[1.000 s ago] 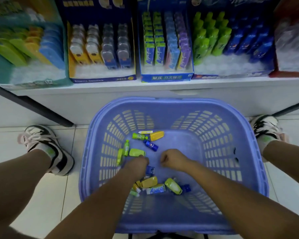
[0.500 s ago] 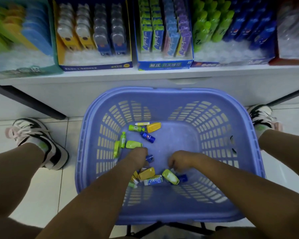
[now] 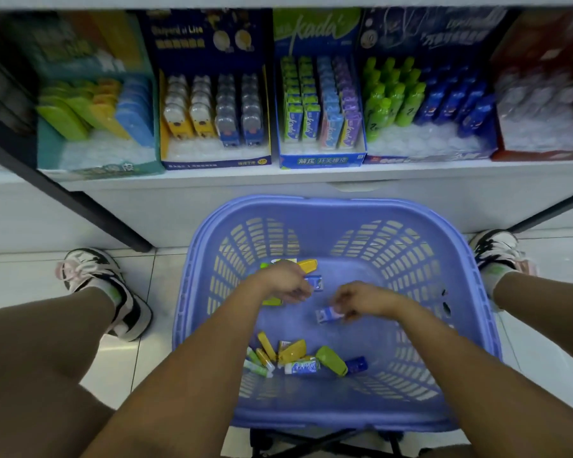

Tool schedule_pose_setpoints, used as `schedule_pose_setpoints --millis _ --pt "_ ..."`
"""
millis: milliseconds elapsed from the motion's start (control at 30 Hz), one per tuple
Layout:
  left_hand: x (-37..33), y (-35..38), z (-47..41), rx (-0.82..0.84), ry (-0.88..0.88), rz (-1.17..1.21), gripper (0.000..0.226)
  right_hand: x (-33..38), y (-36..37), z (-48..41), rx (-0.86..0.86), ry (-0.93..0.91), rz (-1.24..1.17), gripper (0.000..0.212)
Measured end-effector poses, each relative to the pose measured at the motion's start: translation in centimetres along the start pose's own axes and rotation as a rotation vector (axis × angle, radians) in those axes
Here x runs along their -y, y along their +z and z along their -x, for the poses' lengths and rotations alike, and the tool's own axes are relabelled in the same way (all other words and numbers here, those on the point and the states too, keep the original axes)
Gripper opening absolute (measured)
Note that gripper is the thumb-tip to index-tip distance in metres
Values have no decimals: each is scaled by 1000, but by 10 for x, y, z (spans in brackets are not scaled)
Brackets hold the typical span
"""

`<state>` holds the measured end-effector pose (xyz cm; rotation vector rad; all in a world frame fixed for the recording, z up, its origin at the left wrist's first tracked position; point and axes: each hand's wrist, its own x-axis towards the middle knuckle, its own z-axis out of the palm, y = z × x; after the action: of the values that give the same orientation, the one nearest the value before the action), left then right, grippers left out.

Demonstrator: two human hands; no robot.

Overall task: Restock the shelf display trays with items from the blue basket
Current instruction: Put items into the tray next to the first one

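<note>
The blue basket (image 3: pixel 344 206) stands on the floor in front of the shelf. My left hand (image 3: pixel 283 280) hovers over its far left part, fingers curled, pinching a small blue item (image 3: pixel 315 281) at the fingertips. My right hand (image 3: pixel 361 300) is beside it and pinches a small blue-and-white packet (image 3: pixel 326 315). A yellow item (image 3: pixel 308 265) and a yellow-green one (image 3: pixel 272 301) peek out around my left hand. Several small yellow, green and blue items (image 3: pixel 298 358) lie piled near the basket's front. The display trays on the shelf include a blue packet tray (image 3: pixel 321 158) and a bottle tray (image 3: pixel 427 153).
A teal tray (image 3: pixel 96 160), a navy tray (image 3: pixel 212 160) and a red tray (image 3: pixel 543 150) also line the white shelf. My knees and shoes (image 3: pixel 93 276) flank the basket. A black shelf post (image 3: pixel 80 200) slants at left. A dark frame (image 3: pixel 328 441) shows under the basket.
Both hands rose from the basket floor and moved toward the far side, each now with a small item. The camera tilted up, showing more of the shelf.
</note>
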<state>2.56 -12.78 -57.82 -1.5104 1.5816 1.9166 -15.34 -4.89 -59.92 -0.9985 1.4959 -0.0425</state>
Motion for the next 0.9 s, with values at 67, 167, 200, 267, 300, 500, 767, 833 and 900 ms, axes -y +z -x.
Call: schedule_pose_setpoints --millis 67,167,200,267,300,500,767,833,900 --pt "-18 -7 12 20 30 96 19 19 -19 19 -17 -57 -242 14" --pt "-46 -20 36 -41 117 162 18 49 -39 44 -45 -179 -483 16" --pt "-56 -26 46 -71 148 188 15 58 -44 52 -63 -230 -541 17" --pt "-73 -39 70 -124 205 245 13 71 -50 65 -100 -337 -620 18" --pt "-80 -46 83 -145 232 265 13 76 -53 70 -111 -390 -651 18" --pt "-111 -87 157 -334 290 145 29 117 -63 94 -286 -697 -775 20" --pt "-107 -132 210 -321 305 186 35 173 -77 103 -672 -929 -551 19" --pt "-100 -139 209 -347 318 211 34 195 -75 95 -719 -933 -437 20" --pt "-94 -145 204 -370 313 186 32 216 -73 84 -784 -921 -233 21"
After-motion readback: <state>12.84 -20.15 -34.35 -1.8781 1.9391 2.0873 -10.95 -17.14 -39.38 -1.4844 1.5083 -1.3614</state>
